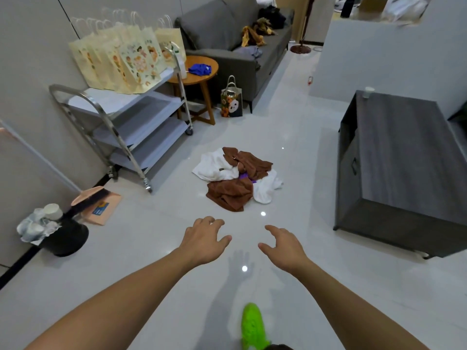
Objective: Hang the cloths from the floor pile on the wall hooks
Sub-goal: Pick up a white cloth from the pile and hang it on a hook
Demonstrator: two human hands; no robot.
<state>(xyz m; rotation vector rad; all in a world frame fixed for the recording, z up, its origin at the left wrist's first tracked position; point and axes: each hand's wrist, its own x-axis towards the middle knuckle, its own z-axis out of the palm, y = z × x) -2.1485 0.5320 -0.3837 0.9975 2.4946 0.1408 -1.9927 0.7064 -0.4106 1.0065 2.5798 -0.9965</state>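
Observation:
A pile of brown and white cloths (236,178) lies on the glossy white floor in the middle of the room, with a scrap of purple showing inside it. My left hand (203,239) and my right hand (284,245) are stretched forward side by side, a short way in front of the pile and not touching it. Both hands have their fingers spread and hold nothing. No wall hooks are visible in this view.
A steel three-shelf trolley (141,127) with paper gift bags stands left of the pile. A dark grey cabinet (399,173) stands to the right. A black bin (67,237) and a dustpan sit at the left wall. Behind are a round wooden table (199,79) and a grey sofa (235,44). A green shoe (252,327) shows at the bottom.

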